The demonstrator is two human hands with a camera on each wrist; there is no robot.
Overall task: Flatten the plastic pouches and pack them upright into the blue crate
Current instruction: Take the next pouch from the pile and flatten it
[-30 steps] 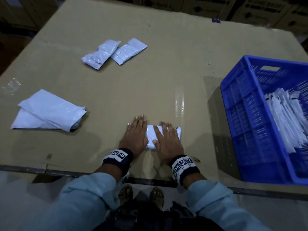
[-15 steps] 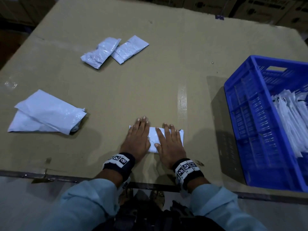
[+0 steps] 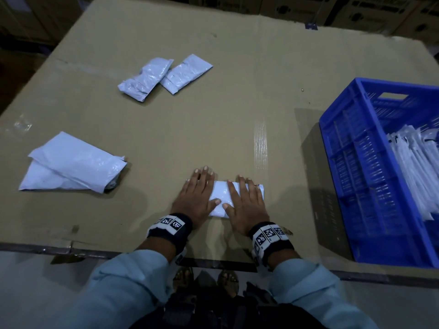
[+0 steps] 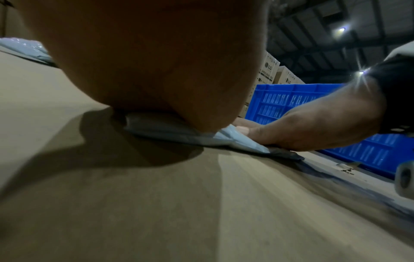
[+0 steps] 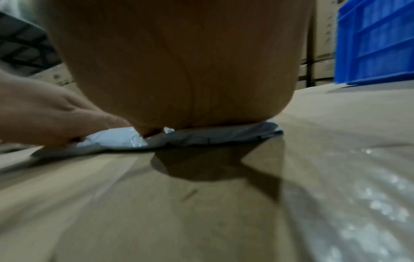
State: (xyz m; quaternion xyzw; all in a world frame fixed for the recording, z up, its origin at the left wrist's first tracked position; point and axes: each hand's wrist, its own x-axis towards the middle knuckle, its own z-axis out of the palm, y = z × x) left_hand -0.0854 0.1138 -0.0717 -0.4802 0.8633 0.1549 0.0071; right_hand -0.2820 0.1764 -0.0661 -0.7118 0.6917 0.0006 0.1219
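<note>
- The pouch (image 3: 222, 198) lies flat on the tabletop (image 3: 213, 115) at about 6 o'clock, near the front edge, pinned under both palms.
- The left hand (image 3: 197, 197) presses its left end with fingers straight and spread; the right hand (image 3: 244, 205) presses the right end the same way. Neither hand curls round anything.
- Both wrist views show the plastic squashed thin beneath the palm heels, so the flattening step looks nearly done for this one; it has yet to be lifted and stood in the crate.
- The blue crate (image 3: 337, 162) sits at 3 o'clock, well apart from the hands, with a row of white pouches (image 3: 413, 167) already standing upright inside, leaning a little. Room is left in it on the near side.
- Still to do: two small pouches (image 3: 164, 76) side by side at 11 o'clock, and a larger pile (image 3: 71, 162) at 9 o'clock, seemingly two overlapped, all puffy and untouched.
- On this showing, the job seems well past halfway.
</note>
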